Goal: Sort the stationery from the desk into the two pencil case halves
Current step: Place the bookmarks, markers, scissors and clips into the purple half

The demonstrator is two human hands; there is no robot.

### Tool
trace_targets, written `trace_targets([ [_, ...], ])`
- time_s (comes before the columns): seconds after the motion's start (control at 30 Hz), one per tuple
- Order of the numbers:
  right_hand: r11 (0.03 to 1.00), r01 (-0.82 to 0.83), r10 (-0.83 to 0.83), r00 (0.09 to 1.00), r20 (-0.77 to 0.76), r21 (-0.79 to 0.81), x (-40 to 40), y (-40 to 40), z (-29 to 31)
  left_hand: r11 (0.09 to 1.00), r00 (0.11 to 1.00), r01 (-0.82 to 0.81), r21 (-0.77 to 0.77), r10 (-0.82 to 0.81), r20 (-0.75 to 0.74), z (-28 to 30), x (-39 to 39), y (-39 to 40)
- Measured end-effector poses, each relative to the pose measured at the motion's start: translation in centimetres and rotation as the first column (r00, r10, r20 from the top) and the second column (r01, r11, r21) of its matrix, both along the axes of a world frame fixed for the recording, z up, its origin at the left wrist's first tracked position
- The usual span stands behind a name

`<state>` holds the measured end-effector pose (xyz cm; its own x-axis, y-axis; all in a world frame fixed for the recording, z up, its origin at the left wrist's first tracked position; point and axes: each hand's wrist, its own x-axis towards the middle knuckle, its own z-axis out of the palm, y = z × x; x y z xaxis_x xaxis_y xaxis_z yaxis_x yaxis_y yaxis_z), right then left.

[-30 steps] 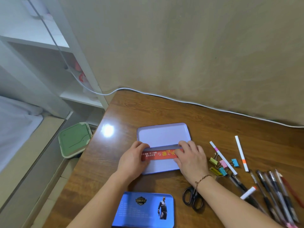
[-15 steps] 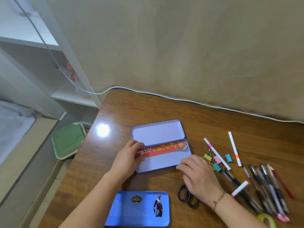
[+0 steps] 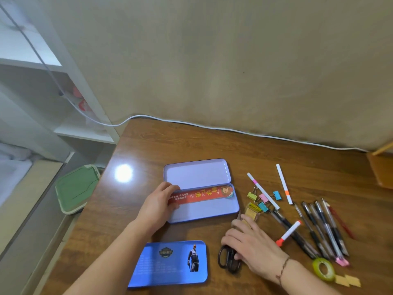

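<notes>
Since a second ago the right hand [image 3: 253,245] has left the red ruler [image 3: 202,195] and dropped to the black scissors [image 3: 228,257], where its fingers now curl over the blades just above the loops; whether they truly grip is hard to tell. The left hand [image 3: 158,206] stays at the near-left end of the open pencil case [image 3: 212,211], fingertips resting on the ruler's end and the case rim.

The case lies open near the middle of the wooden desk [image 3: 191,143], lid half [image 3: 196,173] toward the wall, tray half toward the person. Only the ruler lies in the tray, along its hinge side; the lid half holds nothing. A closed blue tin [image 3: 170,264] sits at the desk's near edge, just left of the scissors.

To the right of the case lie coloured binder clips [image 3: 263,198], two white markers [image 3: 284,184], an orange-capped marker [image 3: 289,232], a row of pens [image 3: 323,228], a green tape roll [image 3: 323,269] and yellow sticky tabs [image 3: 348,281]. Bare wood stretches between the case and the white cable [image 3: 234,129] along the wall. The desk's left edge drops to a green-lidded bin [image 3: 76,188].
</notes>
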<state>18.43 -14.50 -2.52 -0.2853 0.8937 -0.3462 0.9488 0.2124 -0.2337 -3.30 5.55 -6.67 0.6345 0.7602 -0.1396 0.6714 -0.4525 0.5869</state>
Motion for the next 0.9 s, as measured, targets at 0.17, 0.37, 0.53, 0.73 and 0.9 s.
trace_targets([
  [0.17, 0.998, -0.007, 0.017, 0.984, -0.176, 0.060, -0.5, 0.4, 0.4, 0.997, 0.998, 0.065, 0.032, -0.065, -0.013, 0.2, 0.1, -1.1],
  [0.37, 0.883, 0.408, -0.285, 0.859, -0.426, 0.231, -2.0, 4.5, 2.2, 0.985, 0.983, -0.088, -0.150, 0.109, 0.144, 0.4, -0.8, -1.7],
  [0.53, 0.879, 0.465, -0.415, 0.857, -0.306, 0.109, -3.5, 9.9, 0.5, 0.978, 0.969, -0.127, -0.166, 0.159, 0.192, 0.2, -1.4, -2.0],
  [0.73, 0.929, 0.346, -0.316, 0.926, -0.205, 0.134, -6.3, 11.4, -2.5, 0.977, 0.957, -0.143, -0.160, 0.178, 0.230, 0.1, -0.8, -2.4],
  [0.9, 0.896, 0.369, -0.267, 0.892, -0.365, 0.247, -6.4, 10.1, -3.5, 0.985, 0.965, -0.119, -0.124, 0.144, 0.219, -0.5, -0.7, -2.7],
])
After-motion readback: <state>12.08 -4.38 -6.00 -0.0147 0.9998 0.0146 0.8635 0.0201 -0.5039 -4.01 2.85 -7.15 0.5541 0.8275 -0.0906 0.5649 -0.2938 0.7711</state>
